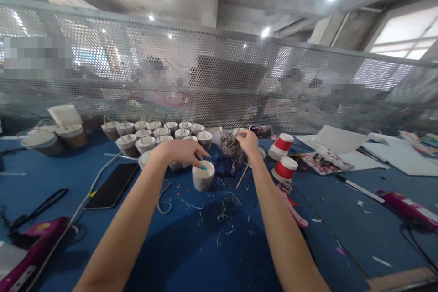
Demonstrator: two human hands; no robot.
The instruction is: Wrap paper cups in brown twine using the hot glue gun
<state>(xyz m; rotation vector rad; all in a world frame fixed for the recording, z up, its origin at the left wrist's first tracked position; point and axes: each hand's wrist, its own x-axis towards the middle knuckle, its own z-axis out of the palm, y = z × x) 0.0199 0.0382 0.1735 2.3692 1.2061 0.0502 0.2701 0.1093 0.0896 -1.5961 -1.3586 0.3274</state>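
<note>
My left hand (183,151) reaches forward over a small white paper cup (203,177) on the blue table (212,246). Its fingertips rest on the cup's rim, with painted nails showing. My right hand (247,140) is further back, its fingers pinched on thin grey shredded strands (231,143) that hang in a tuft above a dark blue bag (227,166). A thin wooden stick (241,177) lies just under that hand.
Several small handled cups (153,134) stand in rows at the back left. Two red-and-white cups (284,157) lie at the right. A black phone (111,185) lies left, glue guns (409,207) and cables at both sides, white sheets (345,141) at right, a perforated metal screen (219,82) behind.
</note>
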